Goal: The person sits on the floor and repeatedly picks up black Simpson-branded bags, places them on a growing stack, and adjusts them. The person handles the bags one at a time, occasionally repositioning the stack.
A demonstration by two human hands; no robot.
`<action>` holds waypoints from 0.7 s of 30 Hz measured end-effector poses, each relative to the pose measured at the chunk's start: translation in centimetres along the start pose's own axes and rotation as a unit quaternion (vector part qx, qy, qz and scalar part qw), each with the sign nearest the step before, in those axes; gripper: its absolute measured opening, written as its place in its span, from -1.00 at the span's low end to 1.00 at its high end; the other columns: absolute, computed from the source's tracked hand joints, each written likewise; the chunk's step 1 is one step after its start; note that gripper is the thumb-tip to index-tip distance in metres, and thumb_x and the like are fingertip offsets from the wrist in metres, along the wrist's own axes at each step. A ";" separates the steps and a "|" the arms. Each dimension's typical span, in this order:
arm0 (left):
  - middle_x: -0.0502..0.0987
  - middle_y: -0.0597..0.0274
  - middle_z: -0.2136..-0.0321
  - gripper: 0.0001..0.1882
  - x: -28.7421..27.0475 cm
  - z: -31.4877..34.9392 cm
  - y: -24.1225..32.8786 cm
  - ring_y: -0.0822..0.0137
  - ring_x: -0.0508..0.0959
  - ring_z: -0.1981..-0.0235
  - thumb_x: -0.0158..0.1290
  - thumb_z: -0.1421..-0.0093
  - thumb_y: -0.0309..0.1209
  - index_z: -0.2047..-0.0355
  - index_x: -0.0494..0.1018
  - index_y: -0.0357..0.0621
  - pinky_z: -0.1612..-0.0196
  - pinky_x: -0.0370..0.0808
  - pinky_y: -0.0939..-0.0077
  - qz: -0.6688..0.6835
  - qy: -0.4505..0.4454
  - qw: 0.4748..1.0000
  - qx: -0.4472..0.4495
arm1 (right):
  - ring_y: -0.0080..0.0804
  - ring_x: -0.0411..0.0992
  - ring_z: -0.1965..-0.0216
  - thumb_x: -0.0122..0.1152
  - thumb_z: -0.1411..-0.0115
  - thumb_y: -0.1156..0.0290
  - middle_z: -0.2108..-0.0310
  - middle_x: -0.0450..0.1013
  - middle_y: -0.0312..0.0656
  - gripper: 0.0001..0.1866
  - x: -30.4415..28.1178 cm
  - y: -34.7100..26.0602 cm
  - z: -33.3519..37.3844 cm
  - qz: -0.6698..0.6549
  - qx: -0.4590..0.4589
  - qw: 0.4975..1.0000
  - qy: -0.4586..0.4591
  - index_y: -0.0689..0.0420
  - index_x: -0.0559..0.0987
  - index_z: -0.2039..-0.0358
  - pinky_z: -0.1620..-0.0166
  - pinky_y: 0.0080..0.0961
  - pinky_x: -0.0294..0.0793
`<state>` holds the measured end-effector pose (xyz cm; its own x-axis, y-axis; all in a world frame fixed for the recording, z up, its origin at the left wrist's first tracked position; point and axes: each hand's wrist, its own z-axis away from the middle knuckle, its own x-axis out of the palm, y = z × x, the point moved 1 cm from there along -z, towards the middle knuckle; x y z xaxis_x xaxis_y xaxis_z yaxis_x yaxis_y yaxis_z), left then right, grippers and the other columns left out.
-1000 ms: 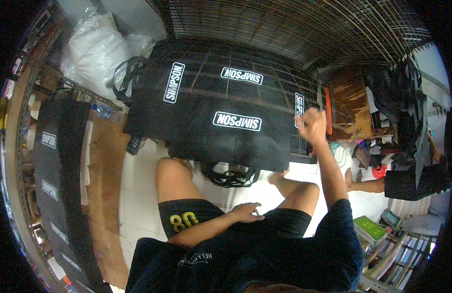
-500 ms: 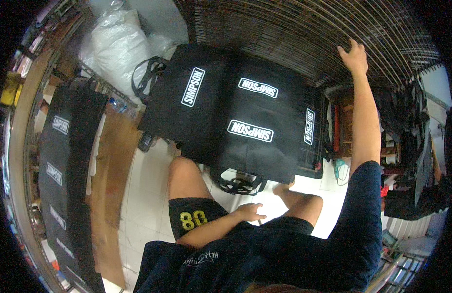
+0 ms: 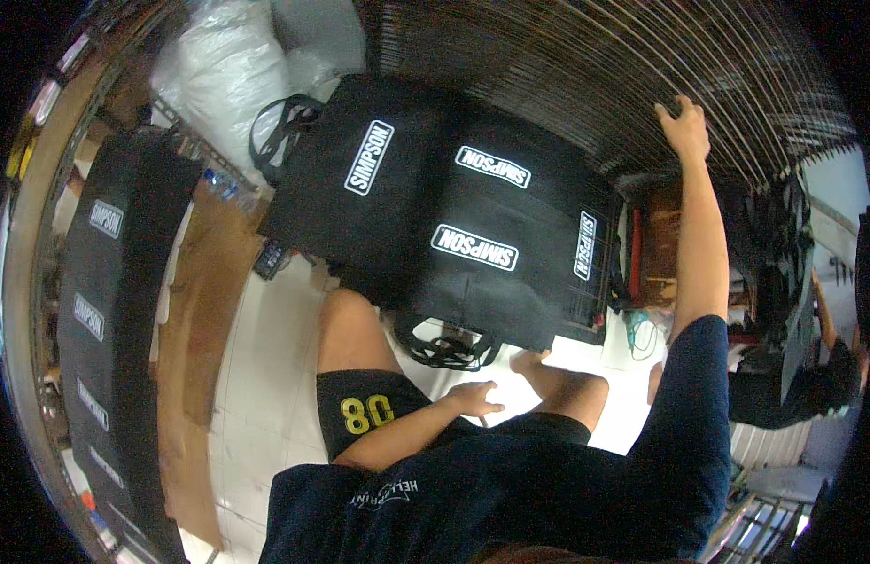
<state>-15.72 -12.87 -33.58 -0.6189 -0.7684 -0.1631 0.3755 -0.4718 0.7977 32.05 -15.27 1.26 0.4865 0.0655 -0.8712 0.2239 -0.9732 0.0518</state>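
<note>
High at the right, my right hand [image 3: 685, 130] reaches up to a dark wire drying rack [image 3: 585, 66], its fingers hooked at the wires of a tray. My left hand [image 3: 474, 399] rests low over my lap, holding nothing, thumb and fingers apart. In front of me, large black fabric bags [image 3: 426, 188] with white printed labels lie flat on a lower wire tray [image 3: 599, 315], whose edge shows at the right. Looped black bag handles [image 3: 449, 350] hang off its near side, and another handle [image 3: 280, 127] sticks out at the far left.
To the left, more black bags [image 3: 125, 310] lie in a row beside a brown board [image 3: 191, 376]. A clear plastic-wrapped bundle [image 3: 230, 80] stands at the back left. Another person's arm [image 3: 825, 315] shows at the far right. A green tool with a cord [image 3: 637, 329] lies on the floor.
My right hand has come down a little, and the rack tray's toothed edge has dropped with it. My left hand stays over my lap. Another person's arm now shows at the right.
</note>
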 end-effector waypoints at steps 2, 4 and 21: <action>0.37 -0.03 -0.01 -0.17 0.2 0.0 0.3 0.04 0.36 -0.05 0.01 0.04 0.19 -0.12 0.19 -0.10 -0.08 0.27 0.23 -0.002 -0.006 1.000 0.006 | -0.03 0.34 0.04 0.16 0.00 -0.04 0.04 0.33 -0.04 -0.44 0.4 1.0 0.2 -0.015 -0.021 1.000 0.013 -0.01 0.41 0.03 0.04 -0.19 0.36; 0.38 -0.05 0.01 -0.16 0.4 -0.3 0.1 0.04 0.37 -0.05 0.01 0.04 0.19 -0.12 0.18 -0.10 -0.08 0.27 0.24 -0.001 -0.016 1.000 0.012 | -0.03 0.35 0.04 0.14 0.01 -0.07 0.02 0.31 -0.04 -0.42 0.3 1.4 1.7 -0.006 -0.033 0.999 0.013 -0.04 0.40 0.02 0.07 -0.13 0.39; 0.52 0.00 0.28 -0.16 0.1 0.6 0.2 0.10 0.52 0.22 0.04 0.03 0.17 -0.09 0.22 -0.21 0.14 0.41 0.33 -0.098 0.007 0.995 -0.026 | -0.22 0.41 0.26 0.21 0.08 0.20 0.31 0.35 -0.15 -0.51 -8.6 2.2 29.2 -0.099 -0.462 0.852 -0.226 0.01 0.43 0.08 0.26 -0.26 0.40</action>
<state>-16.10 -12.78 -33.10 -0.6736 -0.6656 -0.3214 0.2835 -0.6343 0.7193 3.63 -24.38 -5.39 0.0341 -0.0867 -0.9957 0.9341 -0.3514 0.0626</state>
